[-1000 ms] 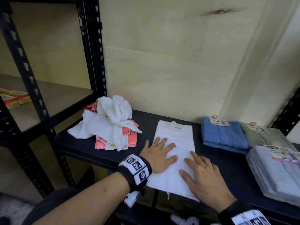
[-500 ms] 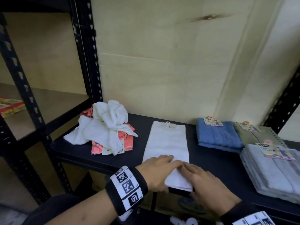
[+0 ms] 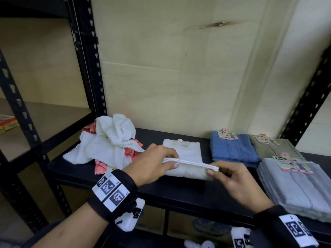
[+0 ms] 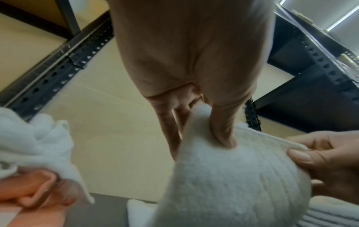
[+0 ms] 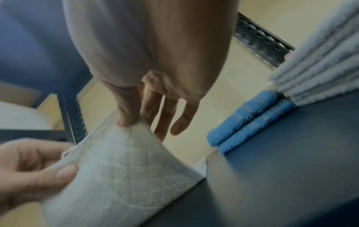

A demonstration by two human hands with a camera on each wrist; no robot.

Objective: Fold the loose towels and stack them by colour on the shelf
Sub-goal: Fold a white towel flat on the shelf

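In the head view, the left hand (image 3: 152, 163) and the right hand (image 3: 232, 179) are each pinching a corner of the near hem of the white towel (image 3: 188, 154), which is lying on the black shelf (image 3: 179, 192) with its near end raised and doubling over toward the back. A loose heap of white and coral towels (image 3: 107, 144) is sitting to its left; the blue stack (image 3: 232, 149), an olive towel (image 3: 275, 147) and the grey stack (image 3: 295, 185) are sitting to its right.

In the left wrist view, the left grip's thumb and fingers (image 4: 223, 135) are squeezing the towel's edge.

In the right wrist view, the right thumb and forefinger are nipping the corner while the other fingers (image 5: 182, 119) are hanging relaxed.
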